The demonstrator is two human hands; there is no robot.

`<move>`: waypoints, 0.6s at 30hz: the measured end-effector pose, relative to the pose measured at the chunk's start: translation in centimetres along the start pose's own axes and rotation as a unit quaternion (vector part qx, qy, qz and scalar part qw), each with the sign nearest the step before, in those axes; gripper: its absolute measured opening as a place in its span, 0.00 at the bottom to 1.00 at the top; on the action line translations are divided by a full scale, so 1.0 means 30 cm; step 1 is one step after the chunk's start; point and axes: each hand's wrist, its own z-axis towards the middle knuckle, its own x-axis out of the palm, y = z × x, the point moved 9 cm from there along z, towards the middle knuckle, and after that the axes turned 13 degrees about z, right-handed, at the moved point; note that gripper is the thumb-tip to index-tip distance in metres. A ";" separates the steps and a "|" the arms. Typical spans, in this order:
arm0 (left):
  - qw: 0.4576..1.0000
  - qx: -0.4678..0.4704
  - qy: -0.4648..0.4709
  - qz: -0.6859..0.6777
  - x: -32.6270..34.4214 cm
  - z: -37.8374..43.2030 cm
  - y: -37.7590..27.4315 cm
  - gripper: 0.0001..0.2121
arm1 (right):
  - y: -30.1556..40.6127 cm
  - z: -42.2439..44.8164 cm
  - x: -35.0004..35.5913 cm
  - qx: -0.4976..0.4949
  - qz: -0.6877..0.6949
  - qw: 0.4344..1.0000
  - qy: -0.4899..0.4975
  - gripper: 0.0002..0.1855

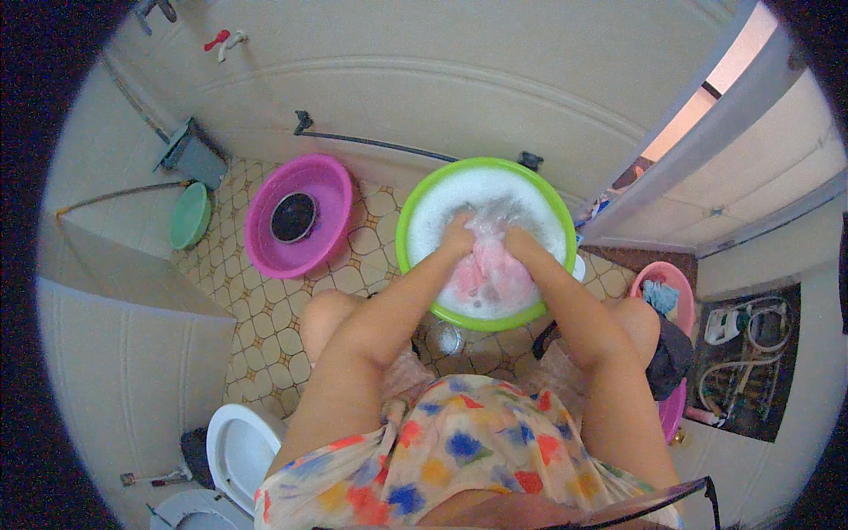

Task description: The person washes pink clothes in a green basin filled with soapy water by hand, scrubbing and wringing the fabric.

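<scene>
A lime-green plastic basin (568, 218) full of white suds (430, 205) stands in front of me. In it lies a wet pink cloth (483, 265), its lower part spread through the foam. My left hand (459, 235) grips the cloth at its left side, and my right hand (520, 242) grips it at the right. Both hands are close together near the middle of the basin, with the fingers partly hidden by foam and splashing water.
A pink basin (341, 218) with a dark round vessel (294, 218) inside stands on the tiled floor (258, 351) at the left. Beyond it are a small green basin (191, 216) and a grey bin (202, 159). A toilet (242, 440) is at lower left. Pink tubs (682, 298) with clothes stand right.
</scene>
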 end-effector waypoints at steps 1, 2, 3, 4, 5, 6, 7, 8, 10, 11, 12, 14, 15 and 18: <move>0.999 -0.043 -0.005 -0.026 0.015 0.020 0.043 0.17 | -0.032 0.034 0.003 -0.023 0.050 0.998 -0.028 0.22; 0.996 -0.075 -0.003 -0.055 0.044 0.050 0.036 0.17 | -0.128 0.097 0.020 -0.020 0.049 0.998 -0.039 0.22; 0.996 -0.073 0.003 -0.058 0.065 0.063 0.006 0.17 | -0.166 0.108 0.011 -0.019 0.086 0.992 -0.085 0.21; 0.962 -0.092 0.065 -0.250 0.108 0.060 -0.005 0.17 | -0.121 0.078 -0.003 -0.033 0.138 0.980 -0.140 0.20; 0.929 -0.099 0.095 -0.344 0.138 0.070 -0.001 0.18 | -0.072 0.048 -0.010 -0.051 0.186 0.964 -0.185 0.18; 0.887 -0.110 0.117 -0.432 0.153 0.077 0.015 0.19 | 0.019 0.000 -0.022 -0.079 0.219 0.949 -0.214 0.17; 0.835 -0.131 0.181 -0.503 0.171 0.076 0.123 0.17 | 0.181 -0.055 -0.002 -0.127 0.229 0.942 -0.209 0.16; 0.799 -0.136 0.224 -0.541 0.197 0.071 0.120 0.16 | 0.254 -0.101 -0.011 -0.161 0.200 0.943 -0.212 0.15; 0.714 -0.186 0.272 -0.618 0.223 0.037 0.037 0.19 | 0.352 -0.176 -0.021 -0.261 0.066 0.936 -0.226 0.13; 0.663 -0.228 0.278 -0.657 0.219 0.009 -0.056 0.23 | 0.329 -0.187 -0.037 -0.249 0.062 0.937 -0.238 0.13; 0.661 -0.228 0.285 -0.655 0.184 -0.016 -0.130 0.23 | 0.374 -0.229 -0.036 -0.338 0.046 0.907 -0.246 0.12; 0.750 -0.219 0.286 -0.554 0.071 -0.078 -0.243 0.23 | 0.438 -0.283 -0.049 -0.426 0.029 0.869 -0.250 0.11; 0.790 -0.213 0.280 -0.502 0.013 -0.108 -0.285 0.23 | 0.448 -0.260 -0.047 -0.380 -0.004 0.899 -0.216 0.11; 0.860 -0.210 0.259 -0.387 -0.073 -0.145 -0.285 0.23 | 0.465 -0.191 -0.036 -0.232 -0.098 0.962 -0.103 0.12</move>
